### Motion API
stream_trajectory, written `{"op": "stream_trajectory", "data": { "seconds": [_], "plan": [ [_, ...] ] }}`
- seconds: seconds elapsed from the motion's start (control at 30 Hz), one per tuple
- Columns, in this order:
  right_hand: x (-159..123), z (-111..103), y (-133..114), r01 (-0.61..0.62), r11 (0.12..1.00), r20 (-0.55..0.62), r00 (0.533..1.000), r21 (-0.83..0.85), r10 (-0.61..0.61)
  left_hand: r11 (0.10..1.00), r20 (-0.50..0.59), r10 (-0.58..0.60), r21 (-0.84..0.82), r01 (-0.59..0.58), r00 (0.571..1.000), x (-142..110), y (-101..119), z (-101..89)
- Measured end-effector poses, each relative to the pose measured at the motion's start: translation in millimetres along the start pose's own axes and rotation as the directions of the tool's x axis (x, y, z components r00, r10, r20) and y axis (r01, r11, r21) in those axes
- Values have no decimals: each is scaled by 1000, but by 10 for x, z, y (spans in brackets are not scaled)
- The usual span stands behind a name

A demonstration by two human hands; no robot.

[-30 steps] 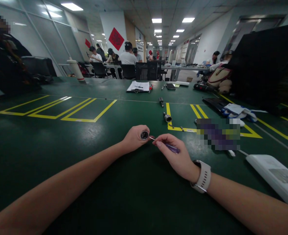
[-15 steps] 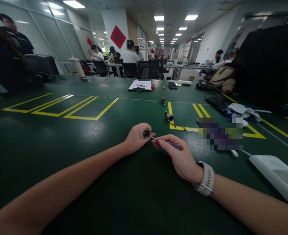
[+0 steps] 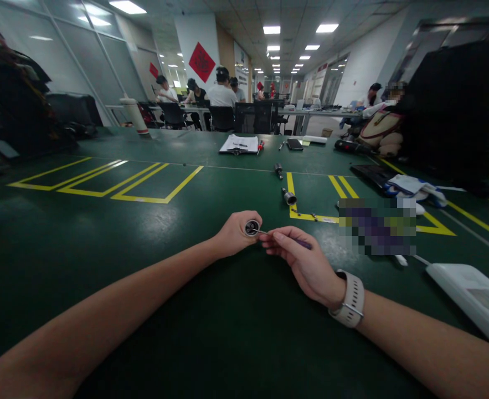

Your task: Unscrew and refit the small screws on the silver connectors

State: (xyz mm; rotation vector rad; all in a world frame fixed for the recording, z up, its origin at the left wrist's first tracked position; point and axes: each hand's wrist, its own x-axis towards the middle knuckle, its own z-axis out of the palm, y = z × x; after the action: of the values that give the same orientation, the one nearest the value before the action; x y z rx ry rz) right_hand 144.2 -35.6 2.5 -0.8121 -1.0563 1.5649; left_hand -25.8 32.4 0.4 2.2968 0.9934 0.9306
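Note:
My left hand (image 3: 236,234) is closed round a cylindrical metal part (image 3: 252,228), its open round end turned toward me. My right hand (image 3: 300,257), with a pale watch on the wrist, pinches a thin screwdriver (image 3: 303,243) with a purple handle. Its metal shaft reaches left to the mouth of the metal part, and the tip appears to be inside the opening. Beyond my hands, a similar metal part (image 3: 288,197) with a cup-shaped end lies on the green table (image 3: 178,299). Another metal part (image 3: 278,170) lies farther back. Several tiny dark pieces (image 3: 314,216) rest by the yellow tape.
To the right lie a white box-like device (image 3: 468,293), a blurred-out purple item (image 3: 372,227) and a white-and-blue cloth (image 3: 414,187). A clipboard with paper (image 3: 240,144), a dark phone-like object (image 3: 294,144) and a white bottle (image 3: 134,116) are farther back. People sit at tables beyond.
The screwdriver's tip has moved from the rim of the metal part into its opening, and my right hand has drawn closer to my left. The camera view has shifted slightly.

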Motion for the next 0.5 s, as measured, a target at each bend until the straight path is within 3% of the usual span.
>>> {"op": "stream_trajectory", "data": {
  "seconds": [0.13, 0.37, 0.5],
  "plan": [
    [-6, -27, -2, 67, 994, -40, 997, -85, -71, 999, 43, 21, 35, -23, 999, 12, 4, -45],
    [-45, -36, 6, 137, 932, 12, 990, -336, -141, 992, 67, 18, 123, -26, 998, 18, -52, -51],
    [-29, -21, 6, 96, 963, 3, 995, -251, -98, 987, 35, 30, 155, -35, 999, 9, -60, -25]
  ]
}}
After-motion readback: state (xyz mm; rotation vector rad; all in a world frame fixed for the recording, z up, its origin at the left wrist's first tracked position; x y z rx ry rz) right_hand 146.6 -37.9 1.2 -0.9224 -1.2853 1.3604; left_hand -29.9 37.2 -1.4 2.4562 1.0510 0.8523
